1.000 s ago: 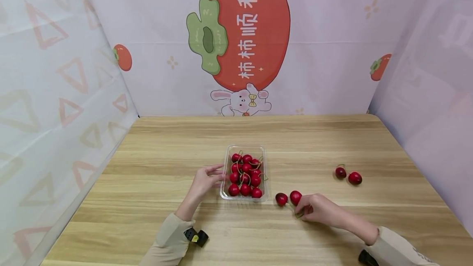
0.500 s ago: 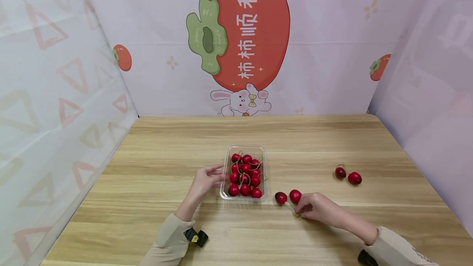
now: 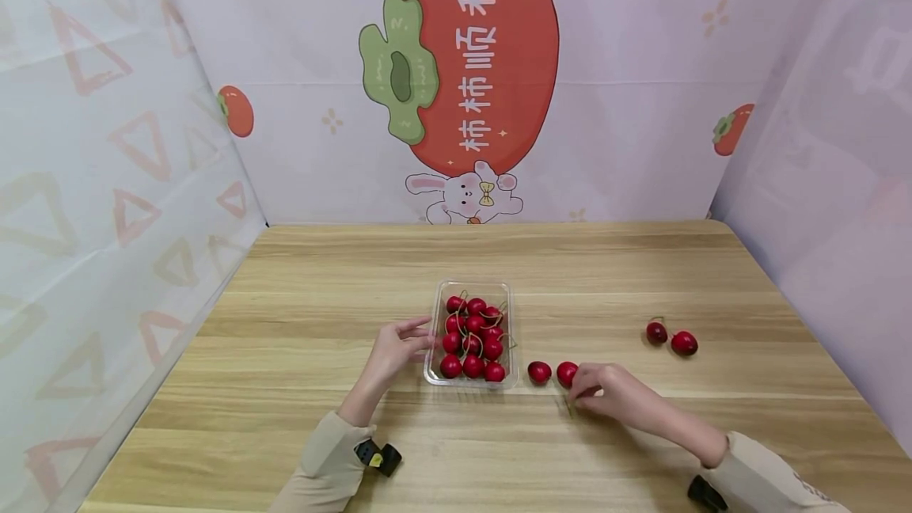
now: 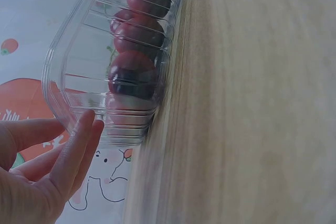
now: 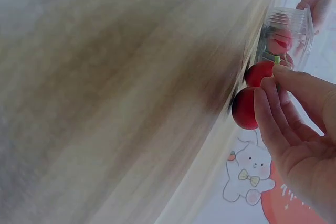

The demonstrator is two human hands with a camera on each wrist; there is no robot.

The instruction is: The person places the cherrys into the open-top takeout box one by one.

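Observation:
A clear plastic box (image 3: 493,290) full of red cherries (image 3: 473,344) stands mid-table. My left hand (image 3: 394,348) is at its left side, fingers extended, fingertips right at the wall, as the left wrist view shows of the box (image 4: 79,66) too. To the right of the box, my right hand (image 3: 611,396) pinches the green stem (image 5: 277,60) of a pair of cherries between thumb and fingers. Of that pair, the left cherry (image 3: 539,373) lies nearer the box, and the other cherry (image 3: 566,373) is beside my fingertips, partly covered by a finger in the right wrist view.
Two more cherries (image 3: 670,338) lie at the right of the wooden table (image 3: 342,260). A printed cloth (image 3: 306,46) hangs behind the table's far edge, with more cloth at both sides. A black camera strap (image 3: 379,457) sits on the left sleeve.
My right hand has shifted slightly away from me, and the pair of cherries has moved with it, a little left and farther off. The left hand and box have stayed put.

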